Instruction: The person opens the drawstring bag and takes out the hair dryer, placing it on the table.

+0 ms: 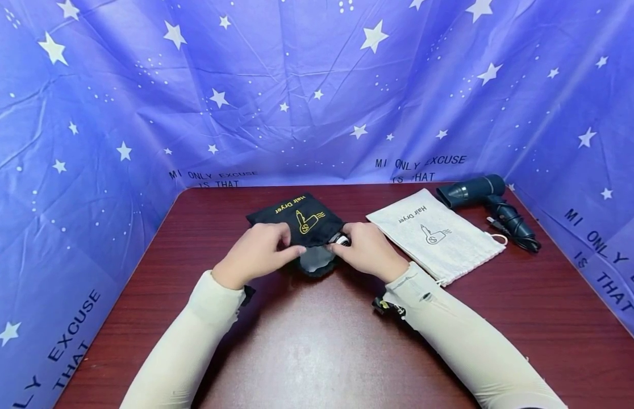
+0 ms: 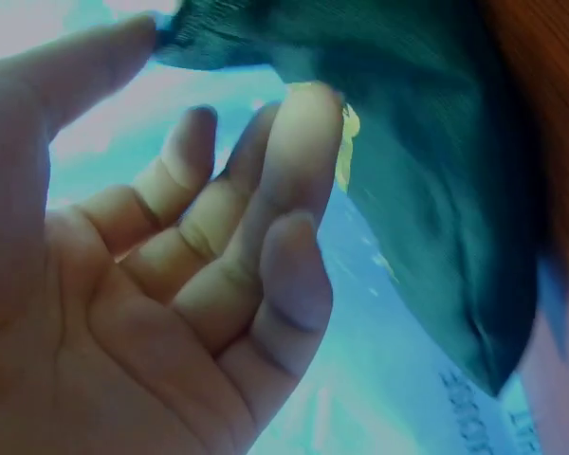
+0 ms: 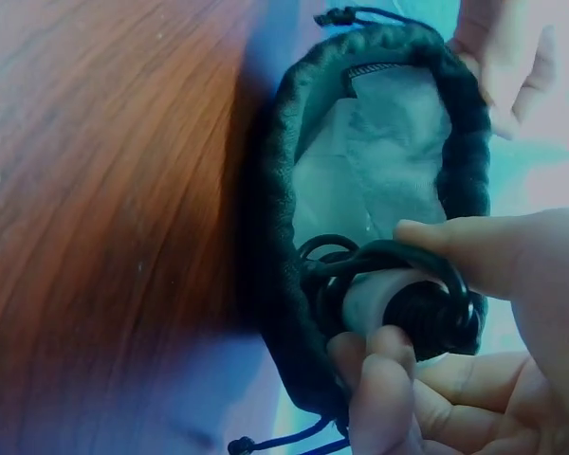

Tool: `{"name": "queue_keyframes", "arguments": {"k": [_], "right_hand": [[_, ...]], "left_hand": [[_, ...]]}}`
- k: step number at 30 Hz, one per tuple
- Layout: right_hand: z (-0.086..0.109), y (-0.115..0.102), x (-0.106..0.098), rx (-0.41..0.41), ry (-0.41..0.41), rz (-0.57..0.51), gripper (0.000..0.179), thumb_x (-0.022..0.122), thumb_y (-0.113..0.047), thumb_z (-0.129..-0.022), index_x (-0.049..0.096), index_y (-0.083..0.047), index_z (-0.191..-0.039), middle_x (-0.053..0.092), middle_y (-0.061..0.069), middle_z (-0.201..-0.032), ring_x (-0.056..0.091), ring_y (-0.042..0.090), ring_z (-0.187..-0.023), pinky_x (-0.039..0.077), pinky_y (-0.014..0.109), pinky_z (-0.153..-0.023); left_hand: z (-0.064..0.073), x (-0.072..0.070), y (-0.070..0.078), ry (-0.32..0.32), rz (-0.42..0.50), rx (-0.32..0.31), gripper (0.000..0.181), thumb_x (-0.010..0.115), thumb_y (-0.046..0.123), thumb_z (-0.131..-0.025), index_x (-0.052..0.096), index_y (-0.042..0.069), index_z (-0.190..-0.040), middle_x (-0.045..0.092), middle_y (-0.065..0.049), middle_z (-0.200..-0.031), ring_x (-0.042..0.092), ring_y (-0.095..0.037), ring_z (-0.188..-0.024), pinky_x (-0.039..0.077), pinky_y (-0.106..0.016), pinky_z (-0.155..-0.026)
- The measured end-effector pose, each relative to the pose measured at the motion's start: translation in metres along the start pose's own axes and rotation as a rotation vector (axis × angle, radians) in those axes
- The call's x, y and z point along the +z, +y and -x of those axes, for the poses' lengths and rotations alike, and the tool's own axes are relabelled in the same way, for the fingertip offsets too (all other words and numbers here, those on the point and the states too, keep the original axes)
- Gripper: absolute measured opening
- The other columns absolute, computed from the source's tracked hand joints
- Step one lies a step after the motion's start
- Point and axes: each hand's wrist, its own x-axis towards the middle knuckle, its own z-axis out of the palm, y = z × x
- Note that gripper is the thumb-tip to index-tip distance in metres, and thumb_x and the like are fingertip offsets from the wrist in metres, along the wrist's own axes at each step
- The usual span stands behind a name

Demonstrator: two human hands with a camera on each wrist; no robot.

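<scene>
A black drawstring bag [image 1: 309,218], printed with a yellow hair dryer picture, lies on the table with its mouth facing me. At its left side my left hand [image 1: 261,250] holds the mouth, thumb tip at the rim and bent fingers against the outside cloth [image 2: 436,190]. My right hand [image 1: 365,247] is at the right side of the mouth. In the right wrist view its thumb and fingers grip a pale hair dryer handle [image 3: 365,301] with a looped black cord [image 3: 398,254]. The rest of that dryer is hidden in the bag.
A white drawstring bag [image 1: 429,236] with a hair dryer print lies flat to the right. Behind it, a dark hair dryer [image 1: 472,190] with its cord bundled rests near the table's right edge. A blue starry curtain [image 1: 296,85] surrounds the dark red table [image 1: 296,352].
</scene>
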Motion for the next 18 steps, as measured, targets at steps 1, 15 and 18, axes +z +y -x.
{"name": "queue_keyframes", "arguments": {"k": [1,15,18], "right_hand": [[0.0,0.0,0.0,0.001,-0.003,0.001,0.028,0.077,-0.042,-0.086,0.066,-0.018,-0.079,0.054,-0.005,-0.061,0.051,0.014,-0.057,0.039,0.032,-0.052],[-0.002,0.004,0.001,-0.015,0.009,0.071,0.023,0.073,-0.035,-0.085,0.062,-0.017,-0.075,0.049,-0.005,-0.059,0.052,0.018,-0.062,0.044,0.035,-0.06],[-0.002,0.004,0.001,-0.019,0.01,0.074,0.023,0.073,-0.034,-0.085,0.062,-0.018,-0.075,0.05,-0.005,-0.06,0.053,0.018,-0.063,0.045,0.036,-0.061]], "left_hand": [[-0.001,-0.001,-0.004,0.013,0.003,-0.023,0.034,0.073,0.048,-0.093,0.06,0.02,-0.078,0.055,0.007,-0.065,0.05,-0.01,-0.058,0.043,-0.03,-0.055],[-0.006,0.008,-0.068,0.165,-0.049,-0.291,0.041,0.053,0.009,-0.099,0.059,-0.001,-0.138,0.057,-0.031,-0.131,0.06,-0.048,-0.118,0.047,-0.056,-0.105],[-0.007,0.01,-0.076,0.099,-0.04,-0.305,0.047,0.048,0.005,-0.099,0.054,-0.002,-0.144,0.055,-0.032,-0.139,0.056,-0.047,-0.128,0.044,-0.056,-0.111]]}}
